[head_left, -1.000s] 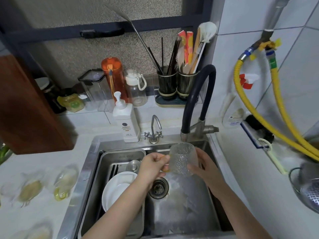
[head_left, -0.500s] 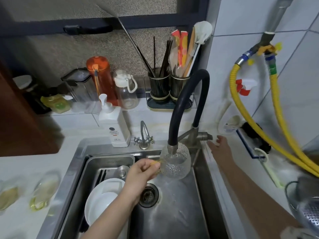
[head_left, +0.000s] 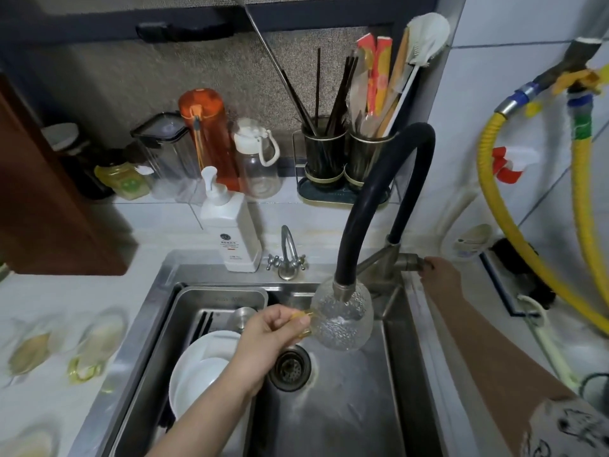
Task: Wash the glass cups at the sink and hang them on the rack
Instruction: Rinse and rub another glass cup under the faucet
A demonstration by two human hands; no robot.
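Reaching further since half a second ago, the right hand (head_left: 436, 275) now grips the metal tap lever (head_left: 410, 261). Left hand (head_left: 268, 338) pinches the amber handle of the round, pebbled glass cup (head_left: 342, 321), held under the black hose spout (head_left: 344, 288) over the steel sink (head_left: 346, 407).

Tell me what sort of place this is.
Most likely a home kitchen: a steel sink with white plates in it, a black hose faucet, and utensil holders on the tiled ledge.

Textured clear glass cup (head_left: 342, 319), brushed steel sink (head_left: 346, 407), matt black rubbery faucet hose (head_left: 379, 179), glossy white plates (head_left: 201, 374).
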